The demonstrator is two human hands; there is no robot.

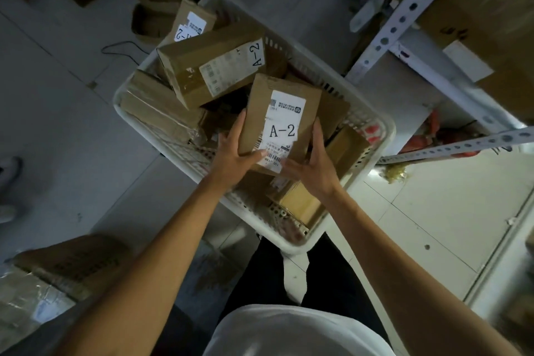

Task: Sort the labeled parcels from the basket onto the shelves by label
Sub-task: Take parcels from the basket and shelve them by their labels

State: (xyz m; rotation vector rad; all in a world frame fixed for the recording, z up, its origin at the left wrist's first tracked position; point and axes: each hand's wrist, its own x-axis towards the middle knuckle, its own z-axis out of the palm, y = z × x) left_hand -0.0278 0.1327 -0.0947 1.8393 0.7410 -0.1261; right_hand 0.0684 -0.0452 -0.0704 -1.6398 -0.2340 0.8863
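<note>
A white plastic basket (372,136) stands on the floor in front of me, filled with several brown cardboard parcels. I hold one parcel (281,113) over the basket; its white label reads A-2. My left hand (235,150) grips its left side and lower corner. My right hand (313,165) grips its right side and lower edge. A bigger box (208,66) marked A-2 lies at the back of the basket. Behind it a smaller parcel (192,23) leans, its label ending in -2.
A white metal shelf rack (404,14) with perforated posts stands at the right, with a large carton (485,9) on it. More boxes (57,269) lie on the floor at the lower left. Flattened cardboard and a black cable lie beyond the basket.
</note>
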